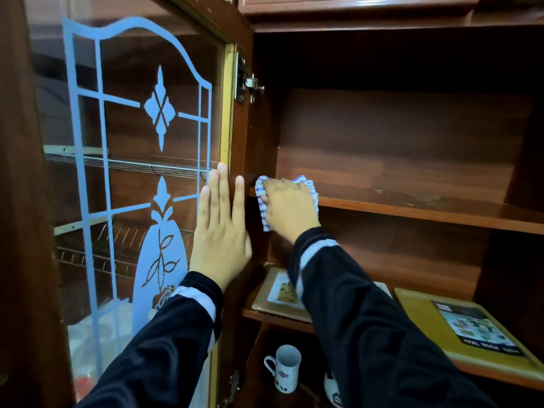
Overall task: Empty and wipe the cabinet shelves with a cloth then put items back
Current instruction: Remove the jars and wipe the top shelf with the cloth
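Two hands up at an open wooden cabinet. Left hand [219, 231] flat, fingers straight and spread a little, pressed against the right edge of the glass door [132, 142], which carries a pale blue etched pattern; its grip is open, nothing held. Right hand [290, 206] closed over a blue-and-white checked cloth [260, 198], bunched under the palm, at the near left corner of the middle shelf [412, 213]. Cloth touches the shelf's front edge and hangs just below it. That shelf is bare, with some pale scuffing toward its right front. Both arms in dark sleeves with a white cuff band.

Lower shelf [276, 316]: a flat tan board [273, 298] with a printed label at left, partly hidden by the right sleeve; a yellow tray [426, 325] with a dark label at right, the two apart. Below, near the bottom, a white mug [284, 368] stands upright, handle to the left. Metal hinge [248, 83] on the door's upper edge. Wire racks [126, 166] visible through the glass, far left.
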{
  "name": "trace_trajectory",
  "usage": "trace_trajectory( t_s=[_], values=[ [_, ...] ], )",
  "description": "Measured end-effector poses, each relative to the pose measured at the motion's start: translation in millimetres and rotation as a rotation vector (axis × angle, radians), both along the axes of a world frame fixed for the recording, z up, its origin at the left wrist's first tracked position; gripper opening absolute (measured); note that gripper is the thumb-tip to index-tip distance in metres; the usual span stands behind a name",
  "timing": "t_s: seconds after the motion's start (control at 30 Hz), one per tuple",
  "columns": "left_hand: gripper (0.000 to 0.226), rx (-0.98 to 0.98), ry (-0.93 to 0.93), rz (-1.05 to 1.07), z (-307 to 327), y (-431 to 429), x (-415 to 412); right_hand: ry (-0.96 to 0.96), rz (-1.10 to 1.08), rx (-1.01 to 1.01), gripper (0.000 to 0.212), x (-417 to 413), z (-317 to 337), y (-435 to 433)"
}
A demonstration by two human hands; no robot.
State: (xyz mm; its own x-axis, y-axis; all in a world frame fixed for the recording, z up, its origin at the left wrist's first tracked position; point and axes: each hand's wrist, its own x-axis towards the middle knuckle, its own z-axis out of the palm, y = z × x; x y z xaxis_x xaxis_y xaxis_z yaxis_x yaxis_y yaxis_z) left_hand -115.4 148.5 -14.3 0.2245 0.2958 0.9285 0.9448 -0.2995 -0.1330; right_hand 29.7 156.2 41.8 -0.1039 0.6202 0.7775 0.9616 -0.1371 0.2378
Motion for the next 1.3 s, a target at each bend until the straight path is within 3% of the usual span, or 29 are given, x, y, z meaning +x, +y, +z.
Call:
trace_trajectory(
  t_s=[0.23,0.43,0.63,0.7,0.87,0.93,1.03,1.1,1.17,1.3],
  values=[
    [0.08,0.029,0.015,-0.007,-2.8,2.5,1.1,0.026,-0.119,0.17,0.018,12.4,-7.6,0.0],
    [0.083,0.002,0.026,-0.022,-1.1,2.2,-1.7,0.1,0.026,0.034,0.033,-4.3,1.2,3.3],
    [0.084,0.007,0.02,-0.014,-1.6,2.8,0.3,0.124,-0.374,0.198,0.025,2.9,-4.7,-17.5],
    [0.085,0.002,0.017,-0.012,-0.7,3.2,0.3,0.13,-0.391,0.082,0.035,-6.4,4.5,-17.6],
    [0.084,-0.013,0.016,0.009,-1.1,0.2,-2.0,0.266,-0.064,-0.301,0.042,-5.3,33.6,-16.4],
    [0.085,-0.018,0.017,0.013,-0.7,-1.4,-2.1,0.288,-0.068,-0.293,0.044,5.9,33.3,-25.1],
    [0.086,-0.026,0.03,0.018,0.5,-1.6,-1.1,0.168,-0.262,-0.165,0.038,22.7,24.6,-41.2],
    [0.086,-0.034,0.051,0.012,0.5,-1.2,-0.1,0.217,-0.351,-0.137,0.042,28.3,24.6,-45.8],
    [0.083,-0.032,0.097,0.032,-0.3,-1.2,-0.4,0.344,-0.347,-0.185,0.048,26.8,31.8,-41.5],
    [0.078,-0.023,0.116,-0.011,0.5,-1.3,-0.4,0.383,-0.229,-0.32,0.044,24.1,42.2,-38.3]
  ],
)
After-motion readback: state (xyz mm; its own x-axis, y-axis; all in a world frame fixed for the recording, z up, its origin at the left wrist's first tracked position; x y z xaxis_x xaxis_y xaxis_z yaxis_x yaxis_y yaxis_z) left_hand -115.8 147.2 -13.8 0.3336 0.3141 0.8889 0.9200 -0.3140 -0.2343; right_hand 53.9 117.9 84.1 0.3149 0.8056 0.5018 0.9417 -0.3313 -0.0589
